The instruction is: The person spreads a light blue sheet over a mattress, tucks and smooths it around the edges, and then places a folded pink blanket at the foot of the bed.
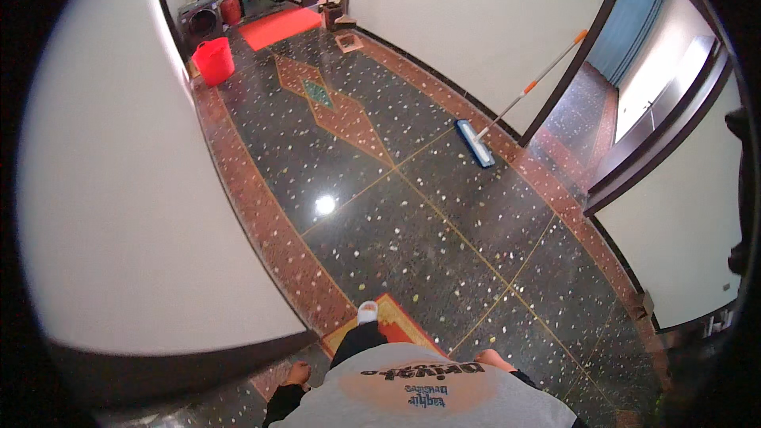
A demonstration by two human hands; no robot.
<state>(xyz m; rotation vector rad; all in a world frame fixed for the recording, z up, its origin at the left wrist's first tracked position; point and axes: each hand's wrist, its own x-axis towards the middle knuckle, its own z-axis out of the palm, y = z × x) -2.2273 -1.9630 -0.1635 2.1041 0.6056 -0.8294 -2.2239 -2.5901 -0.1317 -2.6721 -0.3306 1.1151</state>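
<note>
My left hand (299, 372) hangs low by my left side, small in the picture, with its fingers mostly turned out of sight. No object shows in it. On the other side, my right hand (495, 360) is partly covered by my grey shirt (380, 400), and its fingers are hidden. Both hands are far from the flat mop (476, 144), which leans on the right wall with its blue-edged head on the floor and its orange and white handle slanting up. One white shoe (367, 312) of mine rests on a yellow and red mat (404, 323).
Dark speckled floor (412, 246) with red borders runs ahead between white walls. Further off are a red bucket (213, 62), a red mat (280, 28), a washing machine (201, 24), a red gas cylinder (231, 8) and a dustpan (348, 42). A doorway with a blue curtain (630, 24) opens at right.
</note>
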